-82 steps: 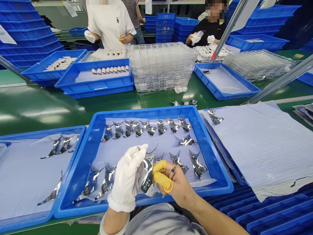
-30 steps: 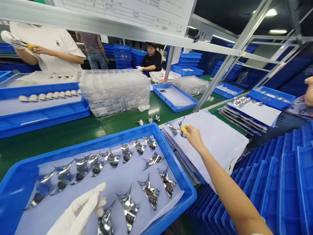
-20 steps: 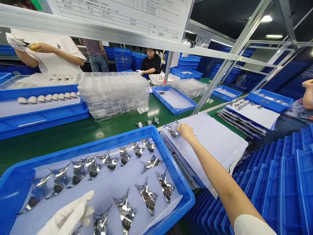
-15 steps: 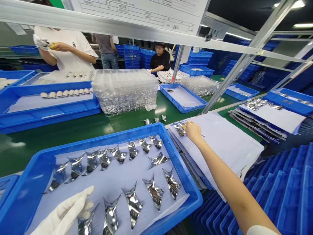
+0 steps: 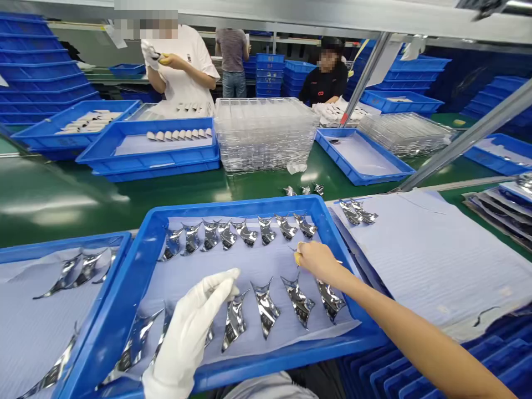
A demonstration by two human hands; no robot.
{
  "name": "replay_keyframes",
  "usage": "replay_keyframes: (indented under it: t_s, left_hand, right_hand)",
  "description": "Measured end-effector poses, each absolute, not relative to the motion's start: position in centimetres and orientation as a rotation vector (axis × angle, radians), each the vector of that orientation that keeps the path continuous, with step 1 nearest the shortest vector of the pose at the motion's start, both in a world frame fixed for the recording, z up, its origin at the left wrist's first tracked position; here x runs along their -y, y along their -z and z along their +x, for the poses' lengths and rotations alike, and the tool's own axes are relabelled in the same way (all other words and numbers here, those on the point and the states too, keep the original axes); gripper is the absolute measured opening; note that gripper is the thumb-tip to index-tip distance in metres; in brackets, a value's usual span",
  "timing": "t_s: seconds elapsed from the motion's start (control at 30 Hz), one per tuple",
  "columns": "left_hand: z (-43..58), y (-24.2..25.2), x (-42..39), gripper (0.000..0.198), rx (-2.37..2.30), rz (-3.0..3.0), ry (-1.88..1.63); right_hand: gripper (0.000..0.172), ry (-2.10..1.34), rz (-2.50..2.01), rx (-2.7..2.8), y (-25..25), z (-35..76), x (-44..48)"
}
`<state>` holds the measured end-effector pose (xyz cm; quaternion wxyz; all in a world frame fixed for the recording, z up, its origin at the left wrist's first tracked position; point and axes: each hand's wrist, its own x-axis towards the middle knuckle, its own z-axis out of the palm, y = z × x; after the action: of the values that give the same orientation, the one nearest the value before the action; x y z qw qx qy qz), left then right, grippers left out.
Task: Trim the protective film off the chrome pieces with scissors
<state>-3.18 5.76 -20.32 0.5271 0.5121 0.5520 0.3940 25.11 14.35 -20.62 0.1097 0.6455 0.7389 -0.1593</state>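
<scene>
A blue tray [image 5: 137, 249] lined with pale paper lies before me, with two rows of shiny, pointed metal-look pieces [image 5: 266, 305]. My left hand [image 5: 195, 316], in a white glove, is over the near row. Its fingers are loosely bent, with nothing visible in them. My right hand [image 5: 318, 257], bare with yellow finger covers, is closed over the tray's right part. A thin white stick [image 5: 339, 262] sticks out from its far side. Under its fingertips the points of one shiny piece show; whether I grip that piece is hidden.
A paper stack [image 5: 419, 249] at the right bears two shiny pieces [image 5: 357, 211]. Another blue tray [image 5: 120, 249] adjoins at left. Clear plastic trays [image 5: 266, 138] are stacked across the green table [image 5: 178, 191]. A metal post [image 5: 465, 138] slants at right. Co-workers are behind.
My right hand has moved left from the pieces on the paper stack to the tray. My gloved left hand has moved over the near row. The view has turned left.
</scene>
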Motion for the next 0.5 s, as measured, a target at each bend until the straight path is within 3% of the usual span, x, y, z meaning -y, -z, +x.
replay_keyframes:
  t_s: [0.17,0.33,0.43,0.5]
  left_hand:
    - [-0.5,19.0,-6.1,0.04,-1.392,1.39,-0.933]
    - [1.9,18.8,-5.5,0.039,-1.295,1.48,-0.954]
    - [1.7,19.0,-4.9,0.026,-1.261,1.231,-1.125]
    - [1.3,19.1,-4.7,0.028,-1.274,1.058,-1.207]
  right_hand:
    - [0.032,1.11,1.831,-2.393,17.4,24.1,-10.9]
    - [0.046,2.689,1.622,-2.039,16.8,20.7,-7.4]
    - [0.04,2.787,1.776,-2.066,17.4,19.5,-6.2]
    - [0.031,2.547,1.937,-2.392,18.0,19.1,-5.4]
